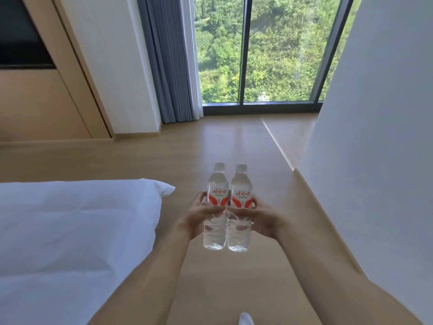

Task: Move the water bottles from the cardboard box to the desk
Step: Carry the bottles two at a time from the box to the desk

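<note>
Head view shows your 2 hands out in front of you, each grasping 1 water bottle over the wooden floor [234,141]. Your left hand [199,215] wraps the left bottle [216,207] around its middle, fingers curled behind it and the thumb across the front just under the label. Your right hand [257,215] grips the right bottle [240,208] the same way, mirrored. Both bottles stand upright, side by side and touching along their length, white caps on top, red-and-white labels facing you. Both are clear and look full. They are held in the air, resting on nothing.

To your left lies a bed [70,231] with white bedding, its corner reaching close to your left forearm. To your right rises a plain white wall [375,137]. Ahead of you, a tall window [269,50] looks onto green trees, with a grey curtain [164,66] drawn to its left side. At far left, a light wood panel [35,102] frames a dark screen [16,36]. At the bottom edge, a small white shape [246,319] pokes into view between your arms; you cannot tell what it is.
</note>
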Demonstrator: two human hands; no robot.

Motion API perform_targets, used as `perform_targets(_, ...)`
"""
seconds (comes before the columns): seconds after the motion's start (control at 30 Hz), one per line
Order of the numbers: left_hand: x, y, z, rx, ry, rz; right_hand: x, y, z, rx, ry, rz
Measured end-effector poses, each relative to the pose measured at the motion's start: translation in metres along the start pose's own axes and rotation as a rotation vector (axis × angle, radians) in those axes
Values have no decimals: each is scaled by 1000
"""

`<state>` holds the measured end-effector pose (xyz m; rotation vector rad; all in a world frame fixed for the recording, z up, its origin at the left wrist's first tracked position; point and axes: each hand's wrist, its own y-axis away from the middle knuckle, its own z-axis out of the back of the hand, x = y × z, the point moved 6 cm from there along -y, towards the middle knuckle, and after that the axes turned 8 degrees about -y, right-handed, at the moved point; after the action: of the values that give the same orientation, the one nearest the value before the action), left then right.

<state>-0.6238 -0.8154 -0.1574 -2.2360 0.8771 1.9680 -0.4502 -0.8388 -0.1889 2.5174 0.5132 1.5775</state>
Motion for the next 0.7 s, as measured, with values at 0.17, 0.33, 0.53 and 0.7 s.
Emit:
perform_targets(0.17, -43, -66, -5, -84, -44, -13, 50, -76, 35, 15, 46, -67)
perform_targets(0.33, -79, -131, -12, -128, -19, -45, 101, -139, 65, 29, 122, -118)
perform_targets(0.53, -107, -195, -1, -177, 11, -66, 146, -203, 82, 50, 199, -134)
perform_targets(0.7, -117, -257, 23, -191, 29, -82, 166, -262, 94, 58, 192, -127)
